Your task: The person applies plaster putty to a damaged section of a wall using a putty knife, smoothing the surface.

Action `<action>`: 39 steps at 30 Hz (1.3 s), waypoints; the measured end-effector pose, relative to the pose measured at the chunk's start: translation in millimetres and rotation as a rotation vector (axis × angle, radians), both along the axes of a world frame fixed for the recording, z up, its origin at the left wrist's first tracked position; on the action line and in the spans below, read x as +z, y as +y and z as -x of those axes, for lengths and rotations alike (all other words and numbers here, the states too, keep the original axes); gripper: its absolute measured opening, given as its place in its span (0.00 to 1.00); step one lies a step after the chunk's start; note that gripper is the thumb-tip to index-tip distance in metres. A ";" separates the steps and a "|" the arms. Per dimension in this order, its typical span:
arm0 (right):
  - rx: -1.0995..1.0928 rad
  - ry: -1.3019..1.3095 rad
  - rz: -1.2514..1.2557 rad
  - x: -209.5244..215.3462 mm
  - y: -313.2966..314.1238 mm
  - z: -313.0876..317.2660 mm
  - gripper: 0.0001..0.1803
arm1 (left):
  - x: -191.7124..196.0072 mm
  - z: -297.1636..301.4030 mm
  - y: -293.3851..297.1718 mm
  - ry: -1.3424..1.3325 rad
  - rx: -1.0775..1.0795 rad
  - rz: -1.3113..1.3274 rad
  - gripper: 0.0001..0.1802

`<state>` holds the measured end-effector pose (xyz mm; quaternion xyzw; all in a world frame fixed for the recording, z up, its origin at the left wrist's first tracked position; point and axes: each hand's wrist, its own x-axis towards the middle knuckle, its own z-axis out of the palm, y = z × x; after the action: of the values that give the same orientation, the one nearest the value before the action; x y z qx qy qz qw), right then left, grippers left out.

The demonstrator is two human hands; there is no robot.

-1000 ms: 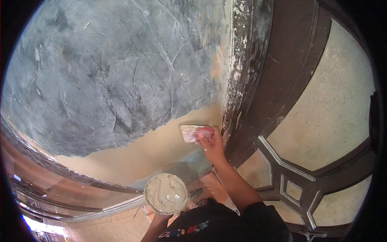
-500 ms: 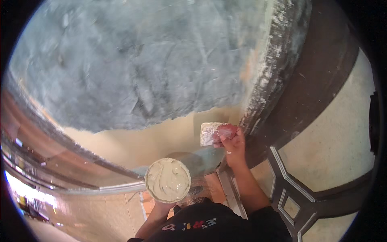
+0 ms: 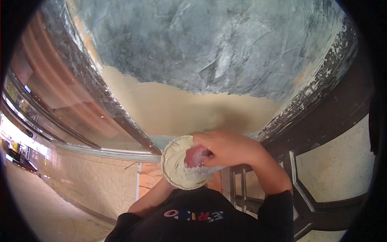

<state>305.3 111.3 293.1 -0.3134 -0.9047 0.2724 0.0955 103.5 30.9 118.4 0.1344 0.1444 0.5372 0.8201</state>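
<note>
A round tub (image 3: pixel 164 171) of cream-coloured putty (image 3: pixel 176 161) is held in front of my chest. My left hand (image 3: pixel 168 185) supports it from beneath, its fingers mostly hidden by the tub. In my right hand (image 3: pixel 219 147) is a wide putty knife (image 3: pixel 196 156) with a red grip. Its putty-smeared blade is over the tub, at the putty; whether the edge is dipped in cannot be made out. Ahead stands a wall panel with rough grey plaster (image 3: pixel 209 48) above and a smooth cream coat (image 3: pixel 181 109) along its lower part.
A dark, putty-spattered frame (image 3: pixel 314 97) borders the panel on the right, above dark lattice woodwork (image 3: pixel 302 189). A wood-framed glass window (image 3: pixel 80 97) is on the left. Below are tiles (image 3: pixel 105 177) and an orange sheet (image 3: pixel 150 175).
My right hand has brought the putty knife from the lower right of the wall down to the tub. The view has shifted, so the panel appears farther right.
</note>
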 end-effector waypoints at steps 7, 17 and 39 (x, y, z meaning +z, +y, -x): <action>-0.059 0.037 -0.256 27.3 12.9 36.2 0.17 | 7.5 33.1 6.4 -0.067 -0.006 0.028 0.35; -0.062 0.161 -0.192 37.1 25.1 46.4 0.18 | 11.0 69.9 3.4 -0.159 -0.085 0.000 0.36; -0.605 0.816 -0.095 -35.6 22.8 17.2 0.10 | 36.7 96.3 2.1 0.016 -0.071 -0.038 0.37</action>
<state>288.1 134.1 257.6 -0.4248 -0.6737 0.2915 0.5298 7.2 33.0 155.1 0.1595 0.1360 0.5093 0.8347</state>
